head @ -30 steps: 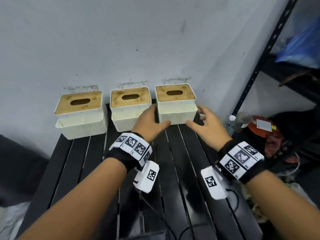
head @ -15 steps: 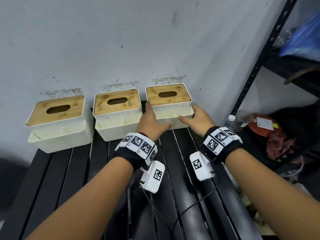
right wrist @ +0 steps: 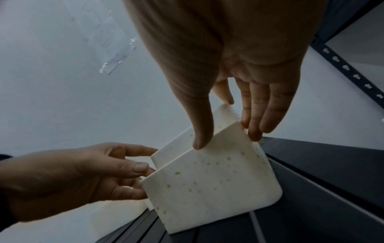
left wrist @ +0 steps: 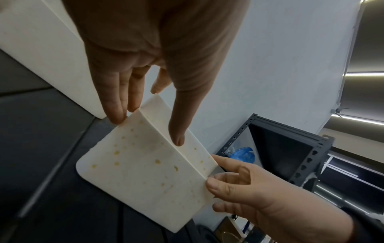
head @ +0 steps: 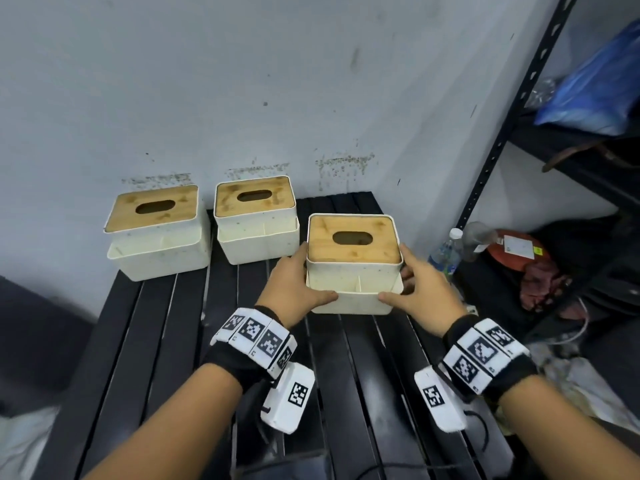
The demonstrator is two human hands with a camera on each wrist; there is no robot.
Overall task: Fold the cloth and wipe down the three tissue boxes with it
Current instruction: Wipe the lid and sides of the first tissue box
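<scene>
Three cream tissue boxes with wooden slotted lids are on the black slatted table (head: pixel 166 341). The left box (head: pixel 156 233) and middle box (head: pixel 256 220) stand against the wall. The right box (head: pixel 353 268) is out in front of them, held between both hands. My left hand (head: pixel 294 285) grips its left side with the thumb on the front face. My right hand (head: pixel 420 292) grips its right side the same way. Both wrist views show the box's spotted front (left wrist: pixel 145 172) (right wrist: pixel 207 180) pinched between thumb and fingers. I cannot tell whether it touches the table. No cloth is in view.
The grey wall runs close behind the boxes. A black metal shelf (head: pixel 502 133) stands at the right, with a water bottle (head: pixel 445 252) and dark clutter (head: pixel 540 282) on the floor beside the table's right edge.
Both hands reached the right box, took hold of its sides and brought it forward, away from the wall. The other two boxes have not moved.
</scene>
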